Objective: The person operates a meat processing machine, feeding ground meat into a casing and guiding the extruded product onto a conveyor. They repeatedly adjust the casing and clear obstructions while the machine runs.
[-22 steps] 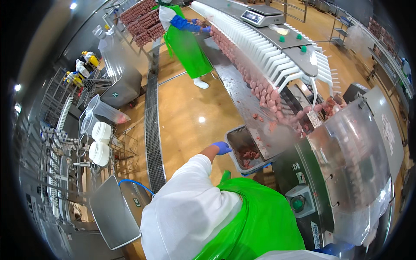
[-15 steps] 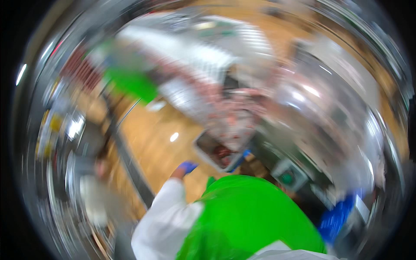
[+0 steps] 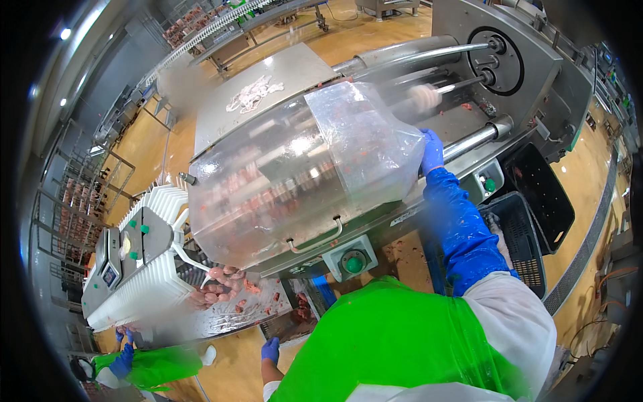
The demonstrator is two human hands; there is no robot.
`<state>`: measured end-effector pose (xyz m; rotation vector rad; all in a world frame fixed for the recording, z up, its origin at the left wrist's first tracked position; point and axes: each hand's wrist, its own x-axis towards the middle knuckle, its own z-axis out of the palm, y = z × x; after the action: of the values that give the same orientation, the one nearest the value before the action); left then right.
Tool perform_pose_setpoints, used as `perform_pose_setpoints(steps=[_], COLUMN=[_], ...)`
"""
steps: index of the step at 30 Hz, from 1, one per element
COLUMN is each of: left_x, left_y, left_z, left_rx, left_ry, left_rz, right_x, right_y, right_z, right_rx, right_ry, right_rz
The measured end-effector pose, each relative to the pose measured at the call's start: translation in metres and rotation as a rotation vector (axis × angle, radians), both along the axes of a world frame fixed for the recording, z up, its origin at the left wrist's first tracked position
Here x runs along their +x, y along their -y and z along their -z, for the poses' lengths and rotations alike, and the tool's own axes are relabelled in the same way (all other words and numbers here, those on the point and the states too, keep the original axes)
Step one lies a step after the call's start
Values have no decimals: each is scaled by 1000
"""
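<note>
My right hand, blue-gloved with a blue sleeve cover, is closed at the right edge of a clear plastic sheet; the sheet's folds draw in toward it. This sheet lies over the right end of a clear machine cover. Under the cover, pale pink, sausage-like shapes show dimly. My left hand, also blue-gloved, hangs low beside my green apron. Its fingers are curled, with nothing visible in them. Nearest to it is a grey tub with dark red meat pieces.
White hooks ring a conveyor on the left; sausages lie below it. Right of me stand black crates. Metal rods lead to the machine's steel housing. A co-worker in a green apron works at lower left.
My view has swung right toward the machine and is sharper. My right arm now reaches up to the plastic sheet. My left hand appears lower, still beside the apron.
</note>
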<state>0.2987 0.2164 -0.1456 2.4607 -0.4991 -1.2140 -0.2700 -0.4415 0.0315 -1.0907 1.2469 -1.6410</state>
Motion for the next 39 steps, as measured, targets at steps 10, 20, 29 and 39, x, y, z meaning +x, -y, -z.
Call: perform_pose_setpoints(steps=[10,20,29,39], left_x=[-47,-82,-36,-25], left_y=[16,-39,-51,-42], left_z=[-13,-50,9,-7], left_rx=[-26,217,98,44], left_ry=[185,69,16,-132], left_rz=[449,87,30,-237], right_x=[-51,-47,-54,-16], right_y=[57,70,100,65], right_z=[22,-26,-12,-58], right_rx=[-58,146,124,216], right_ry=[-684,-197,-1279,478], right_rz=[-62,-536,53,-256])
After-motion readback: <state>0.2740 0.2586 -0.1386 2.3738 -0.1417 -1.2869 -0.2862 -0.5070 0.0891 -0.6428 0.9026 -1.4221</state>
